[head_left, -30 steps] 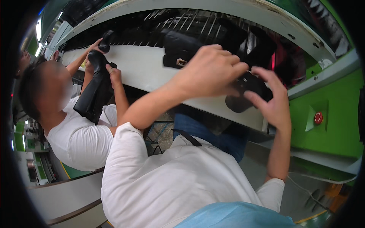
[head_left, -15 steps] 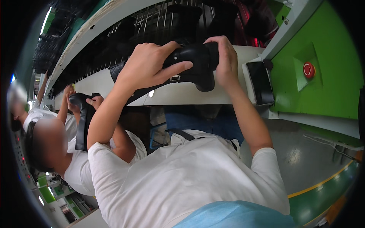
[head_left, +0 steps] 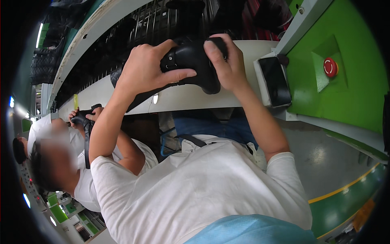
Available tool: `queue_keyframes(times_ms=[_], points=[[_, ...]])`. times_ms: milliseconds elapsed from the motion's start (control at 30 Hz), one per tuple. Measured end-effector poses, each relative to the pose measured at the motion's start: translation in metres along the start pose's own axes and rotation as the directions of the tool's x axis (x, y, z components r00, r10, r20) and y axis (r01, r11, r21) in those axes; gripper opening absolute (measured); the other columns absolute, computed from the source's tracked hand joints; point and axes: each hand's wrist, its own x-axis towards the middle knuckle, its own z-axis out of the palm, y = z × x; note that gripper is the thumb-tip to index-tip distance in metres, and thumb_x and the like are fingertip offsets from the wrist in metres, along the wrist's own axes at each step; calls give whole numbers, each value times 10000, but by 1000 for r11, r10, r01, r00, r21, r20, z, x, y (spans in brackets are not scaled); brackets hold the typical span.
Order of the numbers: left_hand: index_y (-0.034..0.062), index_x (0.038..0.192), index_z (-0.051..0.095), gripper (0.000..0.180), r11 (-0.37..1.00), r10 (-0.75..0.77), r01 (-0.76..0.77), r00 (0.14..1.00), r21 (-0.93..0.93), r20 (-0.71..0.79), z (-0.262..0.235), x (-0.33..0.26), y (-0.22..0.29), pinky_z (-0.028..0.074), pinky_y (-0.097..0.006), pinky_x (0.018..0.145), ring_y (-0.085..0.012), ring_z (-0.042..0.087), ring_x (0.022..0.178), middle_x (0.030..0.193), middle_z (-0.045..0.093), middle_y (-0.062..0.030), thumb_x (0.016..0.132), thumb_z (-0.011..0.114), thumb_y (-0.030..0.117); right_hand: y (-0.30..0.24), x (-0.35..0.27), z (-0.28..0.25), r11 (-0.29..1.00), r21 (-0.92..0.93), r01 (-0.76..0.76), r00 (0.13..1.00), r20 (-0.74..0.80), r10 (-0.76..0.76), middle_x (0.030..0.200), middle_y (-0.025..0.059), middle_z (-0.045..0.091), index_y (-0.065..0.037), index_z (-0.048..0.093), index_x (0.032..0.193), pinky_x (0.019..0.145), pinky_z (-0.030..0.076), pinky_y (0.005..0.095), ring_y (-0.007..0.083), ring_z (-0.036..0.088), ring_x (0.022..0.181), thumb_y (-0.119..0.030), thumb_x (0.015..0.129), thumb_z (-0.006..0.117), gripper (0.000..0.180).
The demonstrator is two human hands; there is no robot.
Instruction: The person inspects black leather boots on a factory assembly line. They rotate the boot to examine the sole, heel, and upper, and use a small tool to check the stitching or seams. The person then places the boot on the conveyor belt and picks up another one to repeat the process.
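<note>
Glossy black boot between left hand and right hand

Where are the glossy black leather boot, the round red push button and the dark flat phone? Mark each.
glossy black leather boot [head_left: 191, 61], head view, upper.
round red push button [head_left: 330, 67], head view, cap.
dark flat phone [head_left: 275, 80], head view, screen.

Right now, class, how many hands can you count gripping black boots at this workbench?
4. The wearer's left hand and right hand grip one black boot; a co-worker's two hands hold another boot at left. More may be hidden.
</note>
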Motion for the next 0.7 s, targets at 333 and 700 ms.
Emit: queue_keyframes(times_ms=[333, 700], points=[[-16, 1213, 805, 482, 915, -381, 323, 889, -243, -252, -85, -63, -48, 573, -308, 653, -112, 725, 721, 855, 796, -52, 957, 910, 379, 23, -32, -39, 780, 531, -331, 825, -239, 513, 1076, 65, 721, -30, 692, 1214, 827, 570, 341, 184, 679, 904, -505, 1178, 491, 517], [24, 1212, 818, 315, 914, 299, -107, 831, 392, -470, -38, -50, -40, 596, -310, 803, -155, 776, 853, 1095, 811, -96, 973, 758, 221, 9, -54, -24, 999, 38, 1, 910, -415, 15, 1126, 111, 733, 2, 661, 1255, 987, 537, 378, 220, 669, 1038, -313, 1149, 638, 333]])
